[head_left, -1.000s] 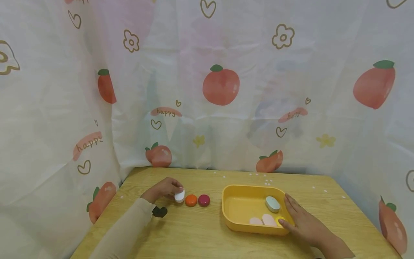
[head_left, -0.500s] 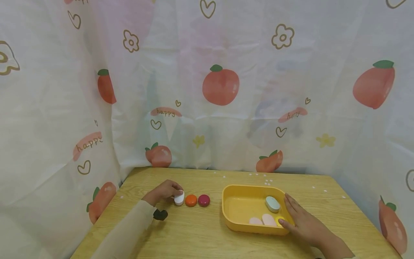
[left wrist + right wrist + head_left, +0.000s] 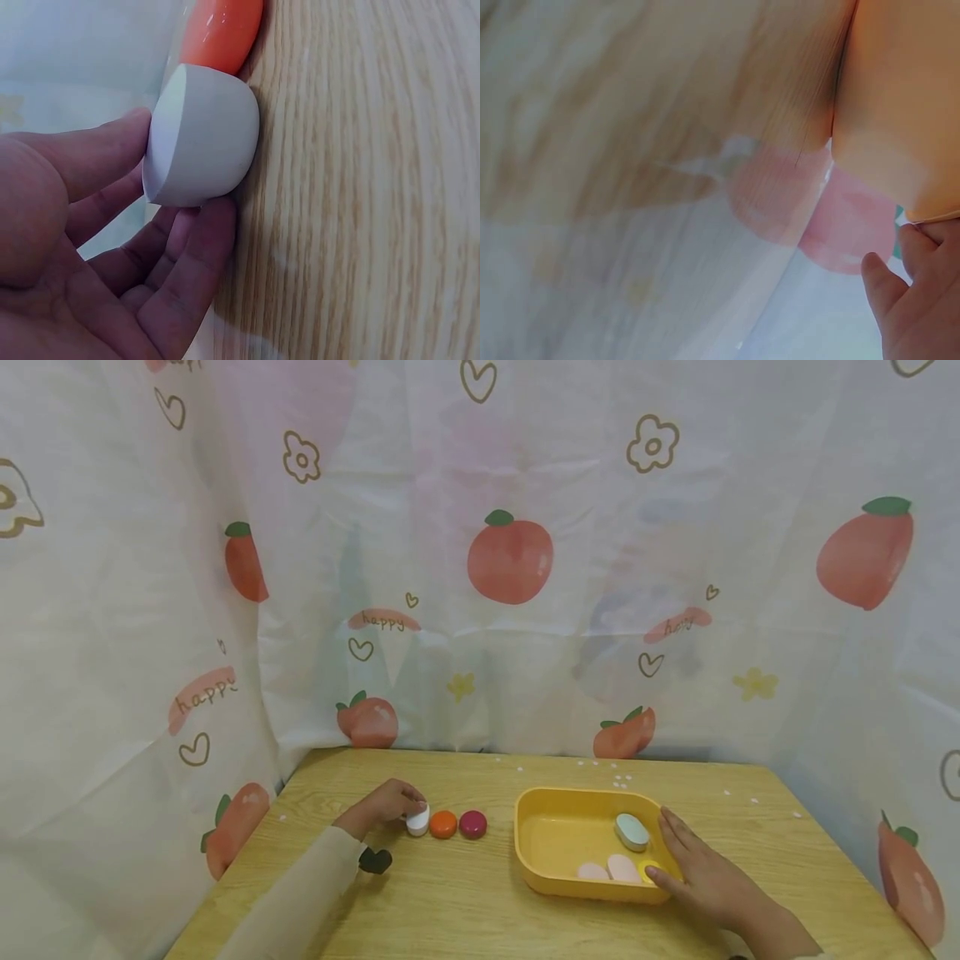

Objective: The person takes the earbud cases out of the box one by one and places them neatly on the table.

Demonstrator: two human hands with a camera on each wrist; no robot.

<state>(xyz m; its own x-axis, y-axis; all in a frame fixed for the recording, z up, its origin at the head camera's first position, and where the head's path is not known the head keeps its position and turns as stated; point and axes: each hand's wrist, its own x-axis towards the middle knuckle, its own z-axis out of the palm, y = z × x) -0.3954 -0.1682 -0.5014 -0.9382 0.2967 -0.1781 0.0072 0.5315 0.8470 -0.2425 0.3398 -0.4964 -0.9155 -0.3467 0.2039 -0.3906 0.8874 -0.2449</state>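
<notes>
My left hand [image 3: 386, 806] pinches a white rounded block [image 3: 417, 820] at the left of the table. In the left wrist view the thumb presses on the block's flat face, fingertips touch its lower side, and its curved side lies against the wood. Right beside it is a glossy orange piece [image 3: 443, 824], followed by a magenta piece [image 3: 473, 824]. My right hand [image 3: 708, 877] lies with straight fingers along the right wall of a yellow tray [image 3: 525, 852]. Inside are a pale green oval [image 3: 632, 832], two pale pink pieces [image 3: 622, 868] and a partly hidden yellow piece [image 3: 647, 869].
Small white specks [image 3: 622, 778] dot the back of the wooden table [image 3: 435, 910]. A printed curtain [image 3: 510, 677] encloses the back and sides. A black heart-shaped thing [image 3: 375, 860] shows by the left wrist.
The white block, tilted a second ago, has come down beside the orange piece with the left hand lowered slightly. The right hand and tray have stayed put.
</notes>
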